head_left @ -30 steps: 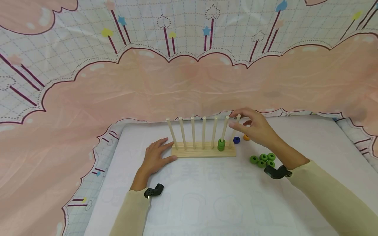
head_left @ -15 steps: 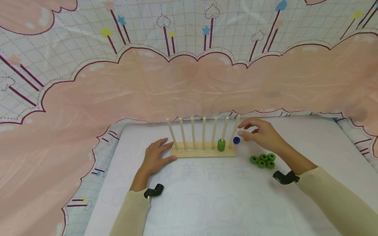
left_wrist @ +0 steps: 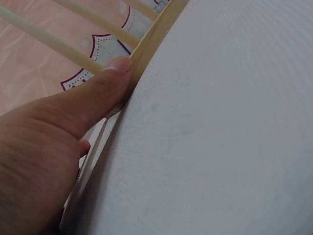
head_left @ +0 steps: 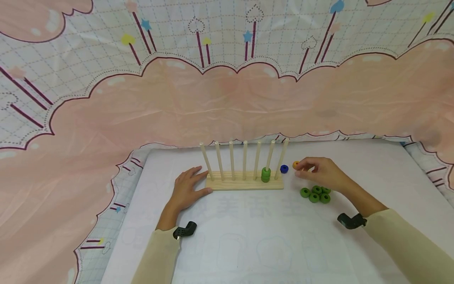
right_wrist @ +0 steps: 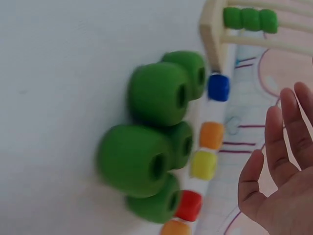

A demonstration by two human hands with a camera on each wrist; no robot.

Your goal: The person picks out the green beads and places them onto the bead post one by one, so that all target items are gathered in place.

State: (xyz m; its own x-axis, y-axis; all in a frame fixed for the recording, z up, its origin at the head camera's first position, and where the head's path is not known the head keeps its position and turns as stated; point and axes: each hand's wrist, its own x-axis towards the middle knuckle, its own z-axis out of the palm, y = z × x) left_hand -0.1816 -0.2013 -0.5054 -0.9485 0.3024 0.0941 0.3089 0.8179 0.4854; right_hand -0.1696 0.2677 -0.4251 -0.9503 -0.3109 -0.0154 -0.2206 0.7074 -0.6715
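Observation:
My left hand holds the left end of a wooden peg stand, thumb at its front edge and index finger at the back corner. The thumb lies against the wood in the left wrist view. Three green beads are stacked on the stand's second peg from the right. My right hand hovers right of the stand, nothing visible in it; its fingers are loosely bent in the right wrist view. Below it, several loose green beads lie in a cluster.
A blue bead lies by the stand's right end. Beyond it is an orange bead. The right wrist view also shows a yellow bead, a red bead and another orange bead. Patterned cloth hangs behind the white table.
My right hand has moved from the tops of the right-hand pegs, rightward and down toward the loose green beads. The left hand and the stand have stayed in place.

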